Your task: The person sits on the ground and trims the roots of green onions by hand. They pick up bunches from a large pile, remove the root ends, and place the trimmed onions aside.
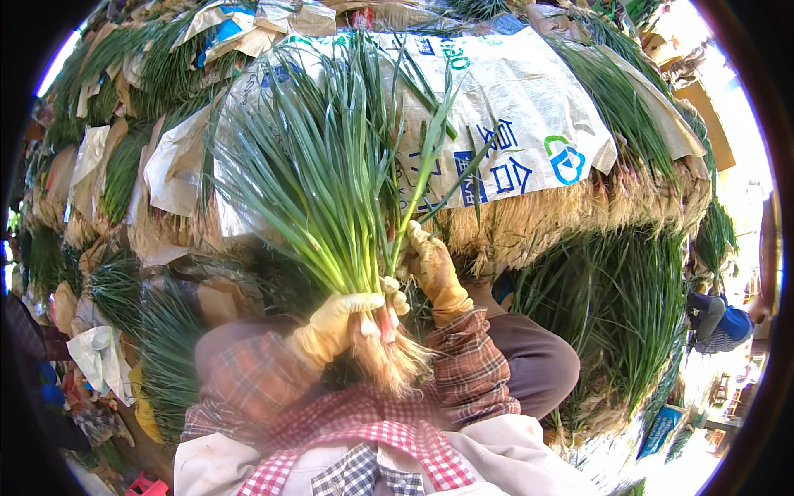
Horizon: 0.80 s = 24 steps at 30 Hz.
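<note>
My left hand (332, 325), in a yellowish work glove, grips a bunch of green onions (347, 211) just above the roots. The long green leaves fan upward, and the pale roots hang over my lap. My right hand (431, 266), gloved too, is at the bunch's right side, its thumb and finger pinching a separate leafy stalk (417, 186). Behind the leaves, a white plastic sack (533, 105) with blue and green print lies over more onions, whose roots (521, 232) stick out along its lower edge.
Layered onion bundles rise ahead and to the left, with paper and plastic sheets (180, 167) between them. More onions (614, 310) hang at the right. A white plastic piece (102, 359) lies at the left. A person in blue (732, 325) sits far right.
</note>
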Tool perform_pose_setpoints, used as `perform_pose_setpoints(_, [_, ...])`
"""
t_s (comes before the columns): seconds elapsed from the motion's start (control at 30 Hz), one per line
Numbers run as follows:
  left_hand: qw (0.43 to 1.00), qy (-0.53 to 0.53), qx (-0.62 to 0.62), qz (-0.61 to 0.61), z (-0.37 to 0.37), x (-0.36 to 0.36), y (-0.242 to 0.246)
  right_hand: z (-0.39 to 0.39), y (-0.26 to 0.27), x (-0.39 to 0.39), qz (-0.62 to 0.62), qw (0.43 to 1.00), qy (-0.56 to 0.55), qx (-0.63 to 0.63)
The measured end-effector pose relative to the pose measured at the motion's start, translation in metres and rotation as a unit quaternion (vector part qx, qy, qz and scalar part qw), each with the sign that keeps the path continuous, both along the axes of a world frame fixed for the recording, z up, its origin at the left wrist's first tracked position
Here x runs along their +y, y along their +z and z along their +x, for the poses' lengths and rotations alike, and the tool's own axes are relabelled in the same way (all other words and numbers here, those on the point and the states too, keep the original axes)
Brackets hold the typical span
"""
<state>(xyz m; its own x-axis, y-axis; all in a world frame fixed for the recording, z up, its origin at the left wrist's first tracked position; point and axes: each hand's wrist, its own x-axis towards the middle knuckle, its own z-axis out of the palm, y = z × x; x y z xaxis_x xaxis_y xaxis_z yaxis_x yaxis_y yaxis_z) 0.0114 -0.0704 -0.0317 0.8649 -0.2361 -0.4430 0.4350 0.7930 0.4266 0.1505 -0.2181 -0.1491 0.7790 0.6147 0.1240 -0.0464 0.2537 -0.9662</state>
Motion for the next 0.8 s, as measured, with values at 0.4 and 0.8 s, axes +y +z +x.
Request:
perform_pose_setpoints(0.4, [0.983, -0.031, 0.073, 0.163, -0.003, -0.003, -0.009, -0.03, 0.057, 0.003, -0.552, 0.648, -0.058, -0.522])
perform_pose_setpoints(0.8, [0.995, 0.025, -0.086, -0.053, 0.002, -0.009, 0.027, -0.038, 0.078, -0.004, 0.116, 0.991, -0.014, -0.071])
